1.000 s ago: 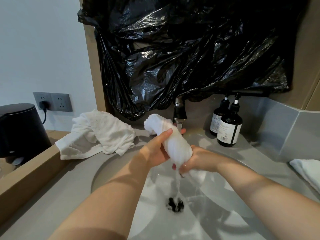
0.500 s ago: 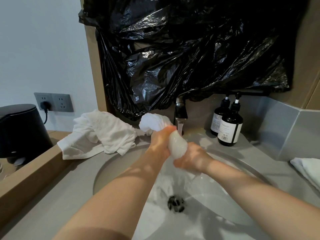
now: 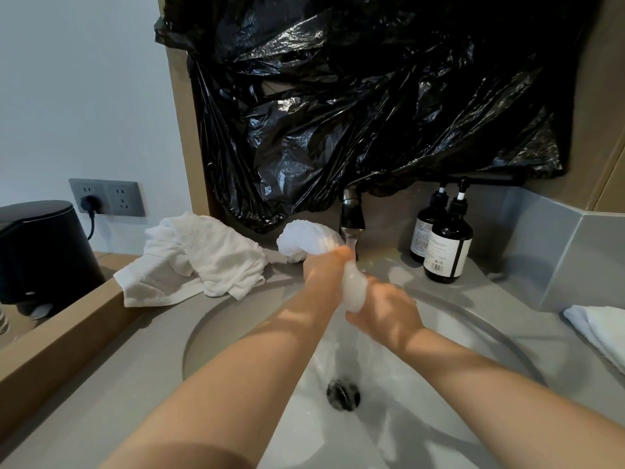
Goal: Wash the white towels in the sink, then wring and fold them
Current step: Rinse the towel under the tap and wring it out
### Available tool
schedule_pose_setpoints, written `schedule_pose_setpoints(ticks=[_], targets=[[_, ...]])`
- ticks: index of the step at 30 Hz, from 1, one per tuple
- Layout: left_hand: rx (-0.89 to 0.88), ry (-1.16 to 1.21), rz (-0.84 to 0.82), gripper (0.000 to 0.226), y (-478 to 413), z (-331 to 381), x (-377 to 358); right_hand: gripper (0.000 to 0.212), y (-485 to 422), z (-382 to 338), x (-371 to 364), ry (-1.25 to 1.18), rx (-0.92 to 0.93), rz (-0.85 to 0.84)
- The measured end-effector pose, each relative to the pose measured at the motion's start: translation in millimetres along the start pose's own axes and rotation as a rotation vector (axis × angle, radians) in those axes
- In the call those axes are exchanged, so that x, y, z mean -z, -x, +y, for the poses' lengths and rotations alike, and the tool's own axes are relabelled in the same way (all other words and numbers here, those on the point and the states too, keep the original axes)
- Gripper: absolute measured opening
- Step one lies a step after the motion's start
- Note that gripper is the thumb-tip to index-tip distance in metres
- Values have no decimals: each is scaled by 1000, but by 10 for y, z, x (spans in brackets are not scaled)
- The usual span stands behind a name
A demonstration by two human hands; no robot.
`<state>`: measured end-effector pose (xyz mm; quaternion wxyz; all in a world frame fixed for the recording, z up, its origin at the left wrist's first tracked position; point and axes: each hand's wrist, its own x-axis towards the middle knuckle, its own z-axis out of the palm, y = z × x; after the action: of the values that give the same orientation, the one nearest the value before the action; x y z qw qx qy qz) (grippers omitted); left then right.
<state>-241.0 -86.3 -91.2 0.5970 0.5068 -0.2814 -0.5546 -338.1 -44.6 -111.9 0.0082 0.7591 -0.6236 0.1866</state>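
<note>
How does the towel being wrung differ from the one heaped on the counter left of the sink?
The towel in the hands is twisted into a tight roll, while the heaped towel lies loose and crumpled. The left hand and right hand grip the first above the sink; the heaped towel rests untouched on the counter. The heaped towel also looks bulkier. Both are white.

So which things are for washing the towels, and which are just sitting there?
For the job:
- twisted wet white towel, gripped by the left hand and right hand
- crumpled white towel on the counter
- folded white towel at the right edge
- round white sink
- dark metal tap

Just lying about:
- two dark pump bottles
- crinkly black plastic bag
- black rounded appliance
- grey wall socket
</note>
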Motion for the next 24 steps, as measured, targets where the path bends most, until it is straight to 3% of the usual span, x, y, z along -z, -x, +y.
schedule_pose_setpoints(ticks=[5,10,13,16,18,20,22,23,24], targets=[[16,61,-69,47,7,-43,39,34,-70,67,-39,-44,-79,-68],[48,136,36,96,98,-67,-39,43,-128,142,1,27,-82,-113],[86,110,27,79,74,-108,13,63,-142,262,119,-184,-93,-377],[93,81,-35,78,28,-117,84,77,-161,512,166,-888,-126,-758],[88,135,-76,83,15,-96,99,72,-187,660,142,-1278,-242,-786],[113,207,-138,66,47,-25,122,72,-268,778,51,-1517,-463,-680],[135,273,-197,25,69,44,152,71,-320,846,-48,-1596,-569,-604],[143,314,-226,13,51,56,165,72,-329,839,-85,-1599,-560,-634],[146,348,-241,18,44,70,185,76,-310,796,-106,-1610,-529,-718]])
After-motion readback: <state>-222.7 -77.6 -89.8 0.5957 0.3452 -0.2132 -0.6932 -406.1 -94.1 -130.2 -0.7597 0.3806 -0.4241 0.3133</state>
